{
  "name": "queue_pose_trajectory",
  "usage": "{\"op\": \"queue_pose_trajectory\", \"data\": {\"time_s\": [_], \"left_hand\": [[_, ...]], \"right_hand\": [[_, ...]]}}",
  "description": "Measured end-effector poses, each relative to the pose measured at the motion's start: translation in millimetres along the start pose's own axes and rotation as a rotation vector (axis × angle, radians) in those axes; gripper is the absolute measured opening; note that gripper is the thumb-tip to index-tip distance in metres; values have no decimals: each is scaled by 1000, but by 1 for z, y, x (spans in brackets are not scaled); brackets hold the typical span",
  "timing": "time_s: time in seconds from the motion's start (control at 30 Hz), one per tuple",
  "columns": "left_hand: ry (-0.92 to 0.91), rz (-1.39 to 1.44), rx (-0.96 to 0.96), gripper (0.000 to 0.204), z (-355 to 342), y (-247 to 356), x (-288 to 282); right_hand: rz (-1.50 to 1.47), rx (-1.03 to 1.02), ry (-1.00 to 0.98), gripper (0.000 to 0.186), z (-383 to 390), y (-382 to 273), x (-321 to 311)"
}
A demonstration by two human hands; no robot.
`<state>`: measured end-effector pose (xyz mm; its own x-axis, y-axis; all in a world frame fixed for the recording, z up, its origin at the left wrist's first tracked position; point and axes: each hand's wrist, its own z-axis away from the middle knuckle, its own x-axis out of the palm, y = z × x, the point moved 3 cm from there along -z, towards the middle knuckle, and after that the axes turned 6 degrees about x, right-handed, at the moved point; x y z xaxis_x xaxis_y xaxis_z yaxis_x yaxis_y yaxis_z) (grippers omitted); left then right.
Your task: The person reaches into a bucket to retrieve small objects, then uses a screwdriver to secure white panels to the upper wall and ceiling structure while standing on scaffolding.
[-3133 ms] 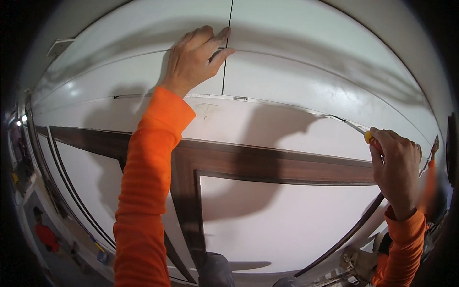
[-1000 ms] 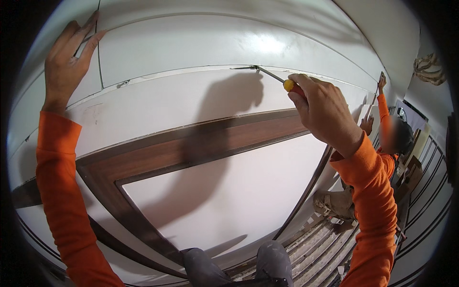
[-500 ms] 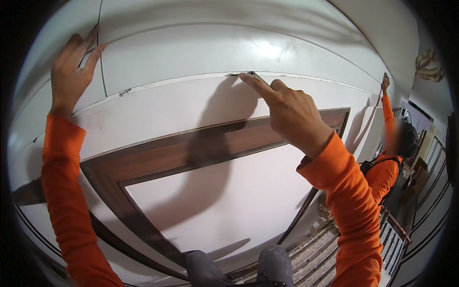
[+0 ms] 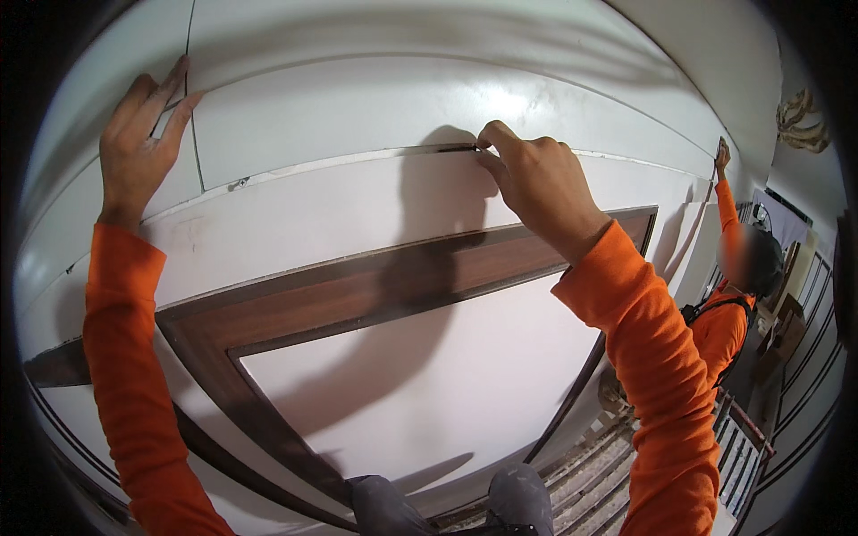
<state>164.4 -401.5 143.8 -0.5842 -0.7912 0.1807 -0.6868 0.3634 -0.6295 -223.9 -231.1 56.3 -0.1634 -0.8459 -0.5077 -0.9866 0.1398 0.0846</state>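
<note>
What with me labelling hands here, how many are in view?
3: the wearer's left hand by the vertical panel seam, the right hand at the dark slit, and a co-worker's raised hand at far right. The co-worker's other hand may be hidden.

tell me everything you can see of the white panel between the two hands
The white panel is long, smooth and slightly glossy, with bright glare on it; its material is unclear. It stands upright on the wall, edges bent by the lens. A black gap borders its left end, where the left hand is; the right hand is at its lower edge.
</note>
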Motion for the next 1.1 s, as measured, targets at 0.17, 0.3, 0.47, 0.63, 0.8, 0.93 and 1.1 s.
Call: {"op": "queue_pose_trajectory", "data": {"time_s": [0.17,0.3,0.47,0.63,0.8,0.93,1.1], "left_hand": [[6,1,-3,45,2,-1,2],[17,16,5,45,2,0,2],[23,30,9,46,0,1,2],[-26,5,-6,46,-2,0,-3],[19,39,-8,47,-5,4,1],[98,47,30,44,-6,8,0],[114,66,59,45,-6,3,0]], "right_hand": [[-192,42,85,18,2,7,13],[-345,143,175,24,5,8,17],[-531,359,105,30,5,12,20],[-607,476,31,32,-3,5,4],[-514,466,43,30,-3,12,7],[-557,468,80,29,2,12,17],[-610,460,105,30,6,11,18]]}}
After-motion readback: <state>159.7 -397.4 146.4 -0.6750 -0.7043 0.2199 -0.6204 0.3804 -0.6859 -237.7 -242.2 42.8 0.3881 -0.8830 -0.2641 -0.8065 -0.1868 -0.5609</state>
